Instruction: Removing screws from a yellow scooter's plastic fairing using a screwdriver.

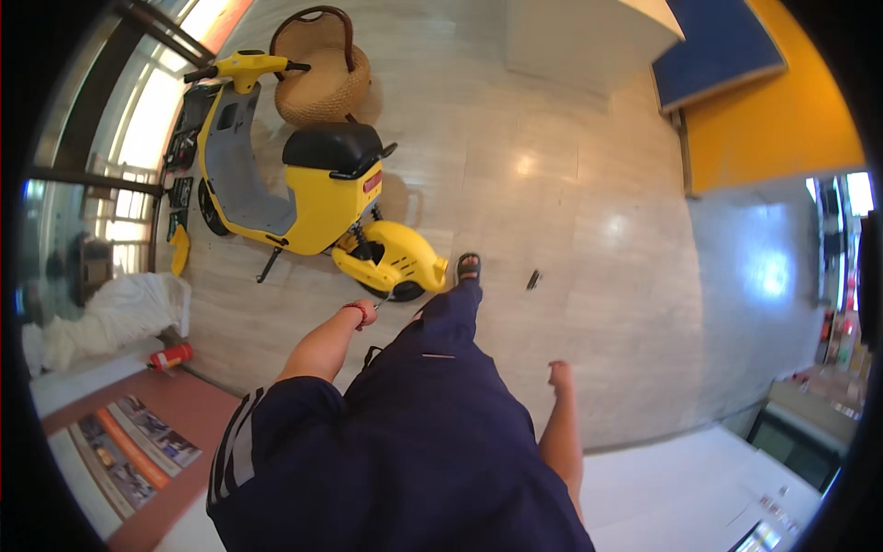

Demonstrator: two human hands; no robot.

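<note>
My left hand (367,314), with a red bracelet at the wrist, is closed on a thin metal tool (383,301) that sticks out beyond the fingers. Its exact kind is too small to make out. Just past it stands a yellow electric scooter (317,207) with a black seat, its rear wheel cover (400,258) nearest to that hand. Whether the tool touches the scooter I cannot tell. My right hand (559,373) hangs low at my side over the floor, fingers curled in, nothing showing in them.
On the floor ahead lies a small dark object (533,279). Behind the scooter is a wicker chair (322,87). A white box-like block (589,37) and a blue-and-yellow panel (763,120) stand at the far right. A red fire extinguisher (171,356) lies left; a white table (662,483) is at right.
</note>
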